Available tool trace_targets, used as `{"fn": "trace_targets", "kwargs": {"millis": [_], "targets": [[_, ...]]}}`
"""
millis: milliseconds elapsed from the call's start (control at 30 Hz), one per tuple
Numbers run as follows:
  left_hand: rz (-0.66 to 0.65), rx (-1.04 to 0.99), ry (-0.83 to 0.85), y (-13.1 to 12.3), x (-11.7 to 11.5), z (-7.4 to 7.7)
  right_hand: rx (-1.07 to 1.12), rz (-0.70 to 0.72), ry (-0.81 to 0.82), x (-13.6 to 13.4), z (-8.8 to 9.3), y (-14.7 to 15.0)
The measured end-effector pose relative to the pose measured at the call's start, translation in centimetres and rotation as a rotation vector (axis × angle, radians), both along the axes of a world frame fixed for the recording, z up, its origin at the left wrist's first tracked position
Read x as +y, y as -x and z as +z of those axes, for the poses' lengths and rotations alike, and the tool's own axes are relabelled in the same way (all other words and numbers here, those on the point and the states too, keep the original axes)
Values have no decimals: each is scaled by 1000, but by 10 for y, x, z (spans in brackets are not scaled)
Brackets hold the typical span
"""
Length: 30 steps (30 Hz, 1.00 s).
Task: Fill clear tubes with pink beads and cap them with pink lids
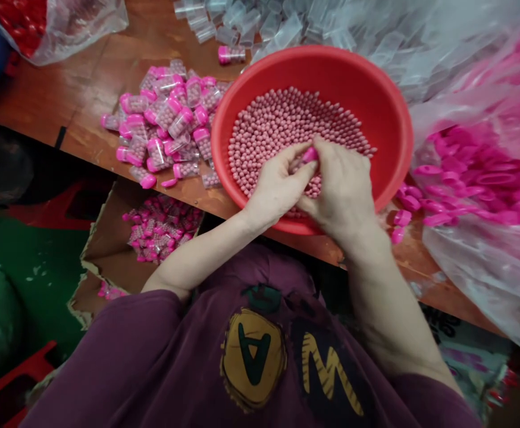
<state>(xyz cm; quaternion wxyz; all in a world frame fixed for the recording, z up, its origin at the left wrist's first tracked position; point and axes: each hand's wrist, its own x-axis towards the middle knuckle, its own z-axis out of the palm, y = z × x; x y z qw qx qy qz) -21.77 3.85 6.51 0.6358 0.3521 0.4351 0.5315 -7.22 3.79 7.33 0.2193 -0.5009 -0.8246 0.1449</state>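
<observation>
Both my hands meet over a red basin of small pink beads. The fingers of my left hand are closed round a small clear bottle, mostly hidden by the fingers. A bright pink cap shows at its end, between the two hands. My right hand is closed at that cap, its fingertips pressed against it; whether the cap sits fully on the bottle I cannot tell. To the left of the basin lies a heap of bead-filled bottles with pink caps.
Clear empty bottles are piled behind the basin. At the right, a plastic bag holds loose pink caps. Below the table's front edge, a cardboard box contains more filled bottles. A bag of red pieces lies far left.
</observation>
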Motion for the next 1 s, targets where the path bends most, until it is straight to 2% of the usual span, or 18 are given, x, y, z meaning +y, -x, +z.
{"fn": "trace_targets", "kwargs": {"millis": [67, 167, 267, 333, 367, 433, 467, 533, 633, 700, 833, 900, 1000], "targets": [[98, 22, -50, 23, 12, 2, 142, 48, 34, 10, 5, -8], [331, 160, -142, 89, 34, 11, 239, 10, 41, 20, 5, -21], [530, 543, -311, 152, 49, 26, 117, 120, 110, 23, -2, -12], [514, 818, -414, 167, 49, 36, 19, 258, 214, 21, -5, 7], [432, 918, -464, 166, 46, 39, -29, 336, 266, 21, -6, 17], [142, 1021, -520, 151, 38, 41, -107, 451, 328, 19, -6, 31], [-24, 1043, -521, 140, 32, 39, -125, 465, 329, 19, -5, 33], [-244, 1054, -486, 121, 22, 31, -84, 387, 282, 19, -4, 25], [-344, 1012, -456, 98, 12, 19, 83, 187, 153, 13, -5, -3], [-364, 1006, -502, 84, 9, 15, 126, 124, 48, 6, -7, -18], [-449, 1168, -673, 52, 8, 21, 139, 66, -133, -7, -15, -27], [-530, 1244, -701, 40, 12, 28, 197, 53, -141, -10, -19, -27], [-639, 1341, -695, 28, 22, 38, 311, 34, -23, -14, -22, -29]]}}
